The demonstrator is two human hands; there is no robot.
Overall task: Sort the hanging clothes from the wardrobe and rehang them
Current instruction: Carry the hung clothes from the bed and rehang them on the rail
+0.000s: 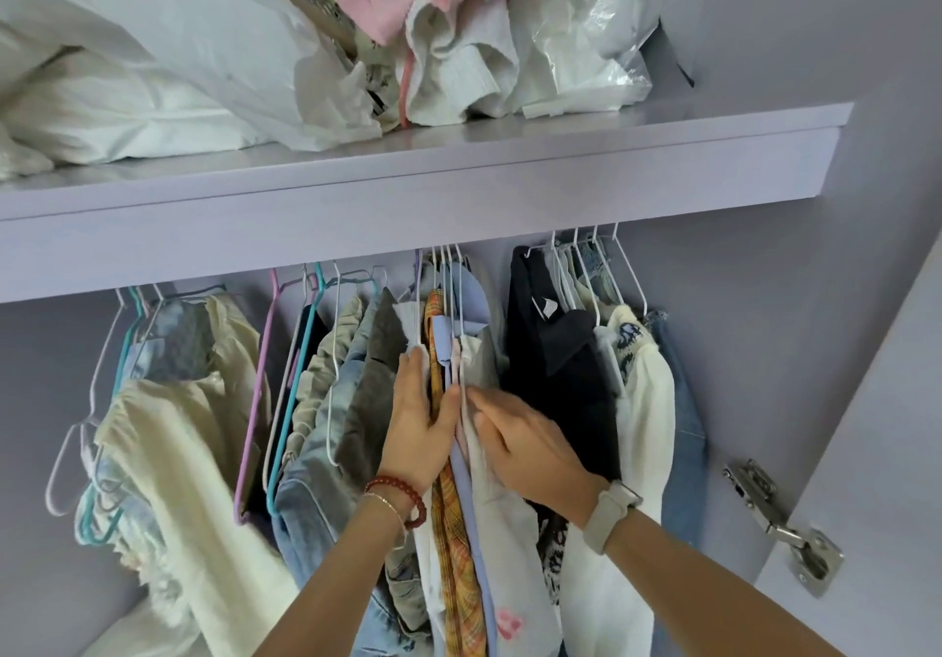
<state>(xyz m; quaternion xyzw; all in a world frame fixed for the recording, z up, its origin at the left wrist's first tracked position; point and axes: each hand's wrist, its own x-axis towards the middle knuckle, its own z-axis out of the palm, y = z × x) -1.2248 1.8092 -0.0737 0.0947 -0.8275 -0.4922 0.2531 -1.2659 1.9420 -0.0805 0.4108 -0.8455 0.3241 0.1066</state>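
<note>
Clothes hang on wire hangers under the lilac shelf [408,208]. My left hand [415,432] reaches into the middle bunch, its fingers up along a white garment and its thumb hooked over an orange plaid shirt [459,580], pinching it. Right beside the plaid hangs a light blue shirt [479,309]. My right hand [525,442] lies flat with straight fingers on a white top [509,529], fingertips at its white hanger wire. The rail itself is hidden behind the shelf's front edge.
A navy garment [555,366] and a cream knit hang to the right; denim [306,503] and a cream blouse [178,427] hang to the left, with bare hangers [66,452]. Bags and folded clothes [387,4] crowd the shelf. The door hinge [780,524] sits at the right.
</note>
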